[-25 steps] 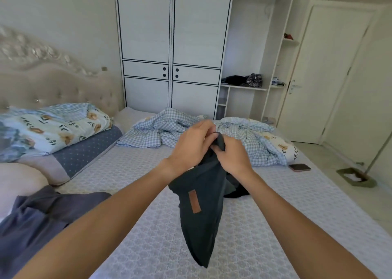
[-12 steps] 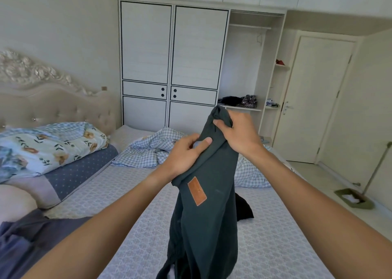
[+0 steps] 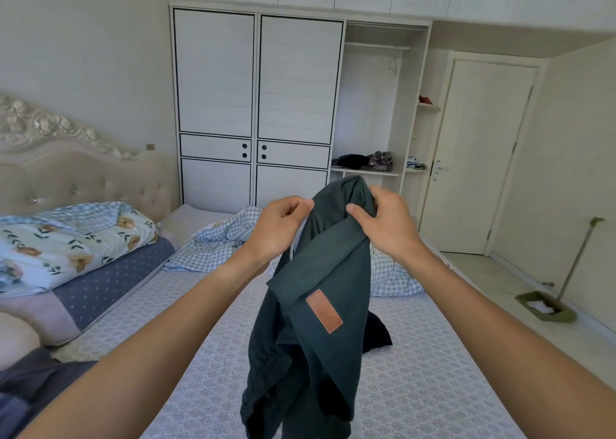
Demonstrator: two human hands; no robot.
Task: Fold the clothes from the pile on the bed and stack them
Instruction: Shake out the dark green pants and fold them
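Two hands lifting dark green trousers (image 3: 320,272) above the bed (image 3: 416,388).
Left hand (image 3: 278,228) pinches one top edge, right hand (image 3: 383,225) grips the other; brown patch (image 3: 324,311) faces the camera.

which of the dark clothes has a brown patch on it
The dark green garment, which both hands hold up above the bed: a tan leather-like patch sits on its front. The black garment lying on the mattress behind it and the grey-blue clothes at lower left show none.

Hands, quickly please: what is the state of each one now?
Left hand: closed, pinching the top edge of the dark green garment.
Right hand: closed, gripping the bunched top of the same garment.
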